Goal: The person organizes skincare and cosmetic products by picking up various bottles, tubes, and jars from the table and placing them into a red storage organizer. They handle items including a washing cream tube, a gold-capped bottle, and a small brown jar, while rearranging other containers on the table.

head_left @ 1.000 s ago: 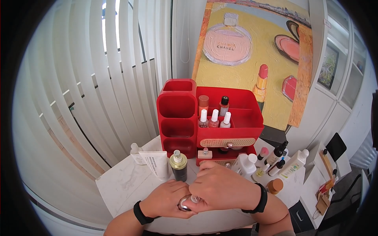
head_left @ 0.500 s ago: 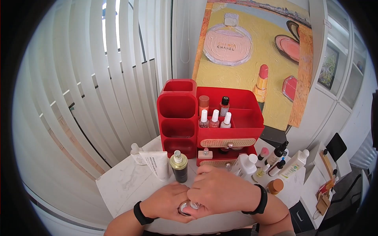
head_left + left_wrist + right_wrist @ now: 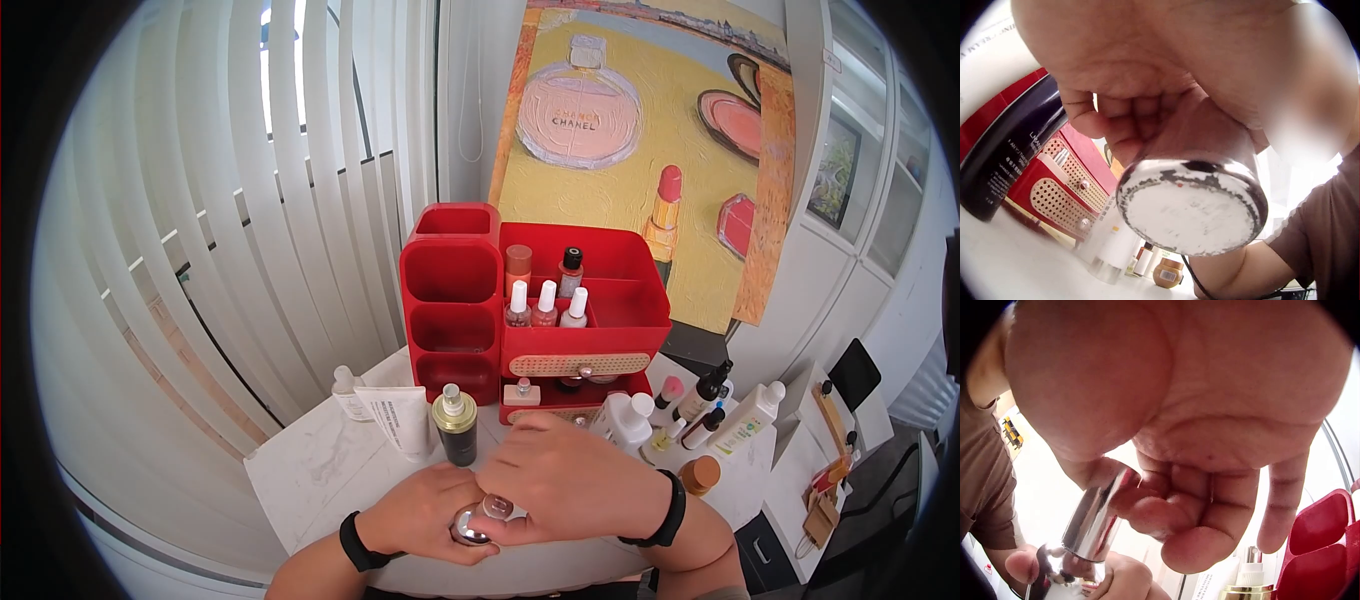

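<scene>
A silver, mirror-like bottle (image 3: 468,527) is gripped by my left hand (image 3: 425,512) low over the near part of the table. Its worn, pale base (image 3: 1191,215) faces the left wrist camera. My right hand (image 3: 570,485) pinches a shiny silver cap (image 3: 496,507) between thumb and fingers, just above the bottle. In the right wrist view the cylindrical cap (image 3: 1099,509) is tilted, its lower end at the top of the bottle; whether they touch cannot be told.
A dark spray bottle with a gold collar (image 3: 456,425) and a white tube (image 3: 400,420) stand just beyond my hands. Behind is a red organizer (image 3: 585,345) holding small bottles. Several bottles and a brown-capped jar (image 3: 699,474) stand at right on the marble table (image 3: 300,475).
My right hand has shifted slightly, and the cap between its fingers shows more plainly above the bottle. My left hand keeps its grip, nearly unmoved.
</scene>
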